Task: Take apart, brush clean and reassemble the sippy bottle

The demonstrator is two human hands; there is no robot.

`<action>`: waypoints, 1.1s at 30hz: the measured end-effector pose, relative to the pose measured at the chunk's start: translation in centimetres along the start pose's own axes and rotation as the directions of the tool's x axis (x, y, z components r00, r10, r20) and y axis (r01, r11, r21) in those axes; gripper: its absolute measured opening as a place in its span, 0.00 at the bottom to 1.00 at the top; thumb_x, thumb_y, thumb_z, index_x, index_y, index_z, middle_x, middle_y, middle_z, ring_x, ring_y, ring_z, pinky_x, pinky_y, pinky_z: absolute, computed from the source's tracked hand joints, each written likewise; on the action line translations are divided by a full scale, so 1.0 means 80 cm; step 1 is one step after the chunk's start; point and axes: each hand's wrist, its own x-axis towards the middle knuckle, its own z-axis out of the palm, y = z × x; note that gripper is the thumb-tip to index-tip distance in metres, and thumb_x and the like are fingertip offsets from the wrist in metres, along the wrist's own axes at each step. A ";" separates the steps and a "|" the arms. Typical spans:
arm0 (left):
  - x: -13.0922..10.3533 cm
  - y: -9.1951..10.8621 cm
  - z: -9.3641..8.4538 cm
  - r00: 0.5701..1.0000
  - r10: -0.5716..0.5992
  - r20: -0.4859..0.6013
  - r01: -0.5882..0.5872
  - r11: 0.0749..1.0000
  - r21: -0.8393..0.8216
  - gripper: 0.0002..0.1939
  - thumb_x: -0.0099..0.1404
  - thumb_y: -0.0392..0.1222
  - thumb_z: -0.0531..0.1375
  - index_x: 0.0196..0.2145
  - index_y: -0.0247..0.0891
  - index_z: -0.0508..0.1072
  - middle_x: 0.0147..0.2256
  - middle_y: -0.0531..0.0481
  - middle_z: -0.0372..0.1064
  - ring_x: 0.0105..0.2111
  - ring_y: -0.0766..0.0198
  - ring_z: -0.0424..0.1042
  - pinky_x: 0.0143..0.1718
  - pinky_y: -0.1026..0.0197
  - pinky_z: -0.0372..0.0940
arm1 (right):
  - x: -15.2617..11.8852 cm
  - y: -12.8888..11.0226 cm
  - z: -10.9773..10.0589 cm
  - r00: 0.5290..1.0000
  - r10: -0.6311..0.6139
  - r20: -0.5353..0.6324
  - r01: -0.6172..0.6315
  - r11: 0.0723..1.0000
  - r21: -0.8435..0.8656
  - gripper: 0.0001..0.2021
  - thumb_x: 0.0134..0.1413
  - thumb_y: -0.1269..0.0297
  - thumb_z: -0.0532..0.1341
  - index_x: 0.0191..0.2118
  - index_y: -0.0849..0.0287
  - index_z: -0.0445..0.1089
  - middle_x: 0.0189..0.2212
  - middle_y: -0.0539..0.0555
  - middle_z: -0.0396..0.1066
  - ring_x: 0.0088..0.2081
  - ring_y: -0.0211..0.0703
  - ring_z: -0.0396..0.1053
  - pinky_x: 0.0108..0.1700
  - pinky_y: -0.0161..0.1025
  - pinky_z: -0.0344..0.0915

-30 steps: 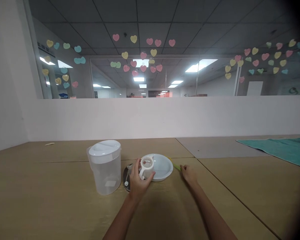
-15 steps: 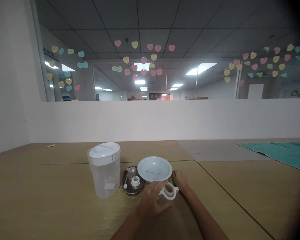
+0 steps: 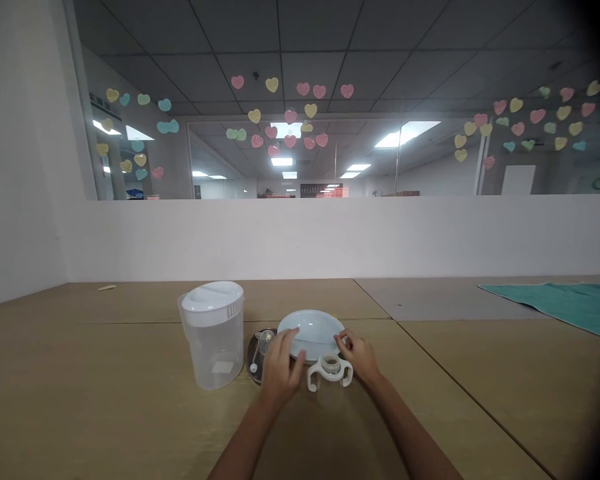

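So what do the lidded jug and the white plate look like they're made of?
Jug: likely frosted, translucent plastic with an opaque white lid; the table shows dimly through its wall. Plate: glossy white, with soft reflections; ceramic or melamine, cannot tell which.

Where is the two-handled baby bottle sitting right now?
In the head view, the baby bottle stands upright on the table, centre foreground, between the left hand and right hand, just in front of the white plate.
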 end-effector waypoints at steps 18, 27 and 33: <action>-0.006 -0.063 0.012 0.818 -0.552 0.164 0.374 0.726 0.577 0.22 0.66 0.46 0.46 0.38 0.28 0.74 0.41 0.35 0.71 0.46 0.52 0.67 0.47 0.55 0.57 | 0.010 0.012 0.014 0.972 0.069 -0.225 -0.025 0.981 0.193 0.21 0.50 0.46 0.53 0.32 0.59 0.72 0.19 0.50 0.67 0.23 0.37 0.63 0.26 0.31 0.55; -0.001 -0.062 0.012 0.787 -0.592 0.176 0.416 0.718 0.558 0.26 0.64 0.52 0.48 0.28 0.29 0.77 0.35 0.31 0.72 0.44 0.45 0.68 0.45 0.49 0.59 | 0.016 0.011 0.012 0.977 0.141 -0.159 -0.087 0.948 0.305 0.15 0.44 0.51 0.58 0.29 0.58 0.74 0.19 0.50 0.69 0.22 0.37 0.64 0.24 0.31 0.57; 0.010 -0.059 0.004 0.834 -0.550 0.039 0.484 0.764 0.426 0.26 0.66 0.51 0.44 0.38 0.28 0.75 0.40 0.33 0.71 0.42 0.49 0.70 0.45 0.51 0.62 | 0.022 0.010 0.008 0.970 0.212 -0.122 -0.156 0.920 0.360 0.15 0.43 0.53 0.59 0.30 0.59 0.74 0.22 0.51 0.70 0.24 0.38 0.65 0.26 0.32 0.59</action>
